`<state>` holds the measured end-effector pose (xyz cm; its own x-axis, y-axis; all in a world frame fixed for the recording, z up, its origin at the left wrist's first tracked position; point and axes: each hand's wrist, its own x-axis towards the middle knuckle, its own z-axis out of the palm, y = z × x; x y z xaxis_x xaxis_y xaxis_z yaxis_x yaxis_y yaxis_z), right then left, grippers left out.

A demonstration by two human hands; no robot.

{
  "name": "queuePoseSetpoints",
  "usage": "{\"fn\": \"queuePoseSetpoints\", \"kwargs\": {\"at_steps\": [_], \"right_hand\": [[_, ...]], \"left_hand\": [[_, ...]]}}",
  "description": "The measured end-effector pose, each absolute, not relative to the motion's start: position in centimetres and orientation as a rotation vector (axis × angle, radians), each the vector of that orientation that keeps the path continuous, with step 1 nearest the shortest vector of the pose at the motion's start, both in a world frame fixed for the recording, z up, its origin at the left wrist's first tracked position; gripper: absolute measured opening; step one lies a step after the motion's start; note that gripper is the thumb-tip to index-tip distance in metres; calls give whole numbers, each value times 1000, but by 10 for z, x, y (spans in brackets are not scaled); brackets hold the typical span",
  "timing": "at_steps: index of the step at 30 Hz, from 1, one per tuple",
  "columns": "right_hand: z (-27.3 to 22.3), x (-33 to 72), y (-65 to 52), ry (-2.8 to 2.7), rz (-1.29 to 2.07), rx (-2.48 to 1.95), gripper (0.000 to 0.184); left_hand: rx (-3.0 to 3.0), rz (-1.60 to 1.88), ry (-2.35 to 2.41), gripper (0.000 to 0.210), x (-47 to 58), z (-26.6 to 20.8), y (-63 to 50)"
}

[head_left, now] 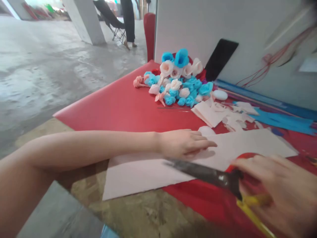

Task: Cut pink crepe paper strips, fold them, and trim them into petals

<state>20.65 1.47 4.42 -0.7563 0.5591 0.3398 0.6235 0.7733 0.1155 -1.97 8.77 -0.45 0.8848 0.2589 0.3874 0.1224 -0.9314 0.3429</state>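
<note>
A long pale pink sheet of paper [141,177] lies across the table, its near edge reaching over the bare board. My left hand [185,143] rests flat on the upper part of this sheet, fingers stretched out and holding nothing. In my right hand [279,188] is a pair of scissors [205,172] with dark blades and red and yellow handles, blurred by motion. The blades point left over the paper, close to my left wrist. Whether they touch the sheet I cannot tell.
Blue, white and pink paper flowers [175,82] are heaped at the back. Pale paper scraps [235,117] and blue paper strips [284,120] lie to their right. A dark phone-like slab [221,59] leans on the wall. Beyond the red tabletop [111,102], a person [128,23] stands near a folding chair [111,16].
</note>
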Motion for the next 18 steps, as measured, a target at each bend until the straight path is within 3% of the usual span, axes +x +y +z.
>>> {"fn": "queuePoseSetpoints", "kwargs": {"at_steps": [6,10,18], "right_hand": [[69,252,62,-2471,-748,-1334,36],[69,260,103,-2473,-601,-1630,33],[48,254,166,-2732,-206,-1594,29]], "left_hand": [[2790,362,398,37,-22,11,86],[2723,262,430,34,-25,22,89],[2561,63,431,38,-37,67,90]]}}
